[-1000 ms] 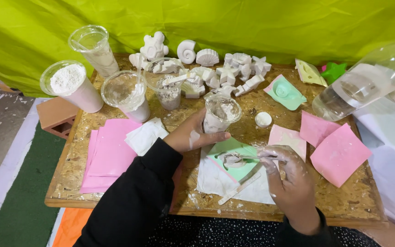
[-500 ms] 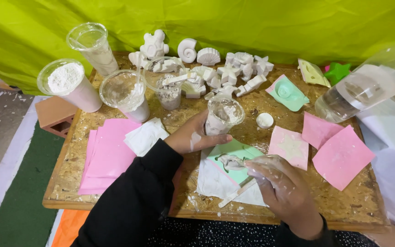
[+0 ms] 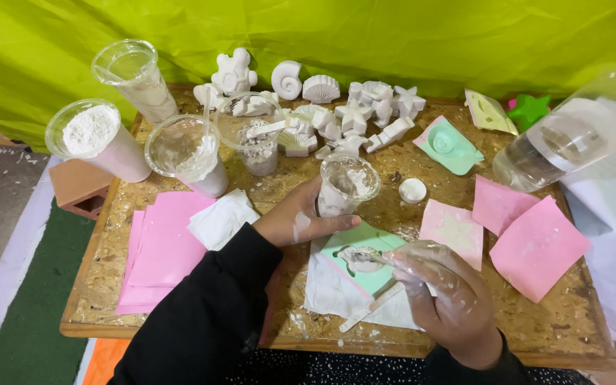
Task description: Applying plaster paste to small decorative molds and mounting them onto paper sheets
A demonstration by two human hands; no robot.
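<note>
Plaster is being spooned into the green mould (image 3: 365, 258) — left hand (image 3: 295, 221) clamped on the cup (image 3: 344, 187) behind it, right hand (image 3: 442, 292) fingers closed on the stick (image 3: 373, 257) — steadiness is called for next.

The left hand (image 3: 299, 217) gripped a clear plastic cup (image 3: 346, 187) of white paste on the bench (image 3: 536, 314). The right hand (image 3: 442, 294), smeared white, held a stick (image 3: 373, 257) over a green mould (image 3: 366, 260) lying on white paper (image 3: 329, 292). White plaster casts (image 3: 351, 117) stood behind.
</note>
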